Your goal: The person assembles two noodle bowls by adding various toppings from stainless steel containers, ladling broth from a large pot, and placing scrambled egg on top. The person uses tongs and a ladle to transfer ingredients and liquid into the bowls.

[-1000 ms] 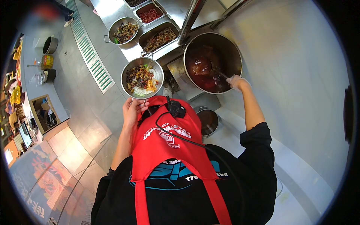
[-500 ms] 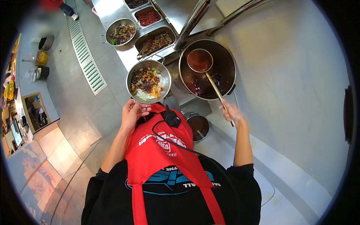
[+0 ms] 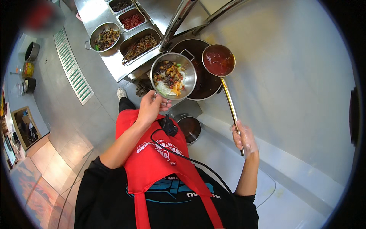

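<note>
My left hand (image 3: 152, 107) is closed on the small handle of a metal bowl (image 3: 191, 74). White noodles lie in the bowl under brown chopped topping, red peanuts and orange shreds. The bowl is held over the left front part of a large dark pot (image 3: 209, 95) and hides some of its mouth. In a clear plastic glove, my right hand (image 3: 245, 140) grips the end of a long-handled ladle (image 3: 230, 100). Reddish-brown broth (image 3: 218, 61) fills the ladle, which hangs over the pot's right rim, just right of the bowl.
On the steel counter (image 3: 110, 63) stand another two-handled bowl (image 3: 115, 28) of food and trays of chopped topping (image 3: 140, 45), red peanuts (image 3: 131, 21) and dark food (image 3: 121, 5). Metal tubes (image 3: 177, 24) slant behind the pot. A lower pot (image 3: 189, 129) stands near my apron.
My left hand has brought the bowl rightward over the pot's edge. The ladle has moved right, from inside the pot to over its right rim, as my right hand came nearer my body.
</note>
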A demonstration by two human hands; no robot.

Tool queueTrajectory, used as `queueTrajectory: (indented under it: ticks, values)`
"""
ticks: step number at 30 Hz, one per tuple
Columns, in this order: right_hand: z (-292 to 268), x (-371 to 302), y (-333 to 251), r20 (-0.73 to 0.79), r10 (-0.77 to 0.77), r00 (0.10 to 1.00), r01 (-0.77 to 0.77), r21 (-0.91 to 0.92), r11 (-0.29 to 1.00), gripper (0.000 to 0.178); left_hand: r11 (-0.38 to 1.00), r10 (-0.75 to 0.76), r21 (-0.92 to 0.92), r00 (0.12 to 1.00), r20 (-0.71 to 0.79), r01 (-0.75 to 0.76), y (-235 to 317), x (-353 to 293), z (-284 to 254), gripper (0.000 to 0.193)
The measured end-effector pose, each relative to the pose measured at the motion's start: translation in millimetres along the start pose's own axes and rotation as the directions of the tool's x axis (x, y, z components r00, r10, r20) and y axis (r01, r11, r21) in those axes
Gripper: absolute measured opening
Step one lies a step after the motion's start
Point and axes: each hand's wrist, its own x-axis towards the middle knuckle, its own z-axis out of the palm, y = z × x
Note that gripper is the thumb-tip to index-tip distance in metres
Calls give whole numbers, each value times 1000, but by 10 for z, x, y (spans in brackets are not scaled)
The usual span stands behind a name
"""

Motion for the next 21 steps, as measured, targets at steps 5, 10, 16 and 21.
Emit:
queueTrajectory:
  ticks: [5,10,16,21]
  values:
    - [-14,-235,42,-46,-52,998,52,0,999,52,999,-30,-24,998,54,32,-30,353,374,15]
    - [66,-268,87,-91,-75,993,76,14,997,49,999,-16,-29,996,85,18,-48,517,608,13]
    - [95,-271,139,-163,-115,980,113,-17,993,49,1000,-12,26,997,78,10,-5,551,674,25]
    - [73,-243,195,-247,-137,959,121,-77,990,47,1000,-15,-6,998,67,15,26,572,664,18]
